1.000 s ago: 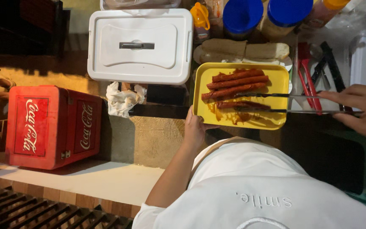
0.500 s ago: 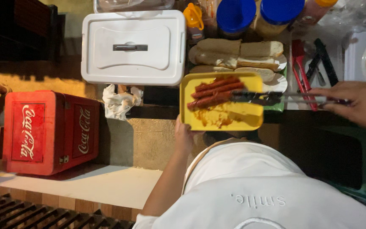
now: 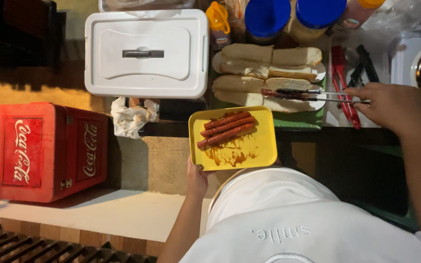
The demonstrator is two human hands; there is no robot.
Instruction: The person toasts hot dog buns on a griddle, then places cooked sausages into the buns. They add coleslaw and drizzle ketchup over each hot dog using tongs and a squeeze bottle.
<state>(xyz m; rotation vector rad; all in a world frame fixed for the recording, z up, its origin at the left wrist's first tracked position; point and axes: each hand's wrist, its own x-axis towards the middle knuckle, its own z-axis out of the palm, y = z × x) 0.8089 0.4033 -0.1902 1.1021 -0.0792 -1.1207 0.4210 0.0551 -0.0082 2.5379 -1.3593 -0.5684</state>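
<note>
Presently, head view, one moment logged.

L hand (image 3: 197, 178) gripped the yellow tray (image 3: 249, 151) at its lower-left corner, fingers under, thumb over the rim; tray sat at approx 6 o'clock of the bun plate (image 3: 320, 73). Judged: held close to the plate so the transfer path stayed short and sauce drips landed on the tray.

R hand (image 3: 391, 104), at 3 o'clock of frame, was closed round the handles of metal tongs (image 3: 327, 96). Tong tips were pinched together on one sausage (image 3: 276, 92), which lay on/just over an open bun (image 3: 288, 103) on the plate. Cannot tell if it rested fully in the bun or hung just above.

Gripped sausage: long axis approx 9-to-3 o'clock, in line w/ the tongs and parallel to the bun's length. Judged: aligned so it fit the split.

Three sausages (image 3: 226, 129) remained on the tray, side by side, touching; long axes ran approx 8-to-2 o'clock, upper ends toward the plate. Sauce smears at 6 o'clock of them.

Surroundings: white lidded box (image 3: 147, 53) at 10 o'clock of the tray; red cooler (image 3: 49, 151) at 9 o'clock; crumpled white cloth (image 3: 132, 117) between; red tongs (image 3: 339, 73) and blue-lidded jars (image 3: 267, 17) near 1 o'clock.
</note>
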